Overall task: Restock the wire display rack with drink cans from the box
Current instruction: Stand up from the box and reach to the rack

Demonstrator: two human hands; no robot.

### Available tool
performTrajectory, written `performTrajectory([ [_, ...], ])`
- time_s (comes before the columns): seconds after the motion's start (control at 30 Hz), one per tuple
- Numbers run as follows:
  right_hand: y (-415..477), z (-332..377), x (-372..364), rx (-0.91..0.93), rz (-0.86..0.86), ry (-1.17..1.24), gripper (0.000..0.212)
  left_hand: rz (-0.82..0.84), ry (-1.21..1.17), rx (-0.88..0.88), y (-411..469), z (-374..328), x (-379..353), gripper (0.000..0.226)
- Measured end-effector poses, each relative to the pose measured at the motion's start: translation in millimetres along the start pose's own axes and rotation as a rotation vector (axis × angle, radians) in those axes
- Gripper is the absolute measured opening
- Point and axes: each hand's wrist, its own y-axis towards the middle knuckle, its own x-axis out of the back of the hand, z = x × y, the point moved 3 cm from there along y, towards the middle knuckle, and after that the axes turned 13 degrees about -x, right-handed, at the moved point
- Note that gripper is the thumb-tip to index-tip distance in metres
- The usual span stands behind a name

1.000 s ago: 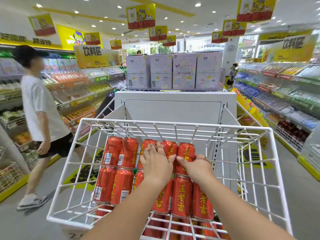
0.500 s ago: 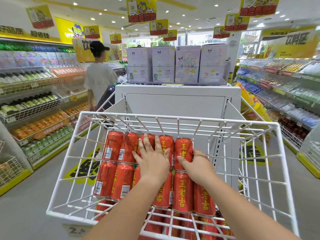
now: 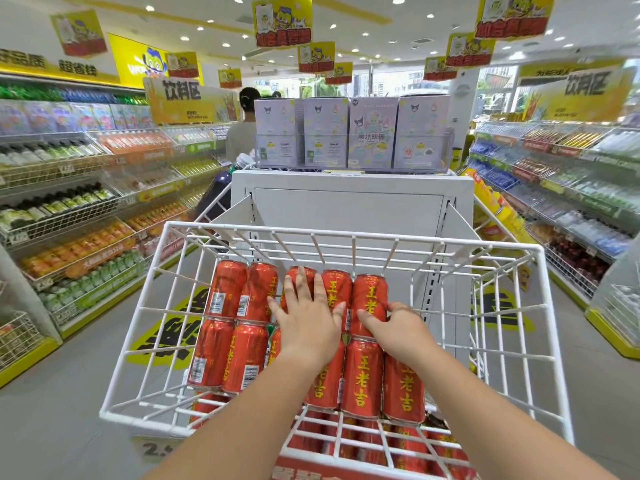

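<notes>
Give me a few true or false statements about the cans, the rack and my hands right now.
1. The cans in the wire rack are red. True.
2. The left hand lies flat on the cans. True.
3. The right hand holds a bottle. False: it grips a can.
4. The cans stand upright. False: they lie on their sides.
5. Purple boxes stand beyond the rack. True.

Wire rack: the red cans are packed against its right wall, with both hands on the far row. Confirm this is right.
Not right. The red cans are packed toward the left of the wire rack; its right part is bare wire, as the head view shows. The rest holds: the left hand lies flat on the far row and the right hand grips that row's rightmost can.
</notes>
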Motion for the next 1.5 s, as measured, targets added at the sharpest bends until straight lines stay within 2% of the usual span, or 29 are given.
performTrajectory([
  [0.2,-12,1,5,0.041,-0.051,-0.085,0.069,-0.055,0.033,-0.038,-12,6,12,0.076],
  [0.4,-42,4,9,0.254,-0.305,-0.544,0.087,0.027,0.157,-0.170,-44,17,33,0.082],
  [0.53,-72,-1,5,0.319,-0.317,-0.683,0.087,0.085,0.208,-0.203,-78,32,47,0.089],
  [0.7,-132,-4,-3,0.338,-0.326,-0.749,0.091,0.075,0.199,-0.251,-131,50,70,0.092],
  [0.87,-215,4,-24,0.361,-0.388,-0.662,0.087,-0.003,0.177,-0.314,-199,69,95,0.091],
  [1.0,-287,8,-55,0.377,-0.425,-0.632,0.092,-0.019,0.147,-0.330,-270,97,106,0.091],
  [1.17,-362,-3,-112,0.394,-0.399,-0.652,0.088,0.040,0.214,-0.332,-363,152,102,0.096],
  [1.3,-396,-28,-169,0.408,-0.330,-0.684,0.088,0.074,0.171,-0.280,-425,194,80,0.095],
  [1.5,-412,-103,-276,0.420,-0.130,-0.760,0.089,0.221,0.184,-0.178,-509,253,-15,0.090],
])
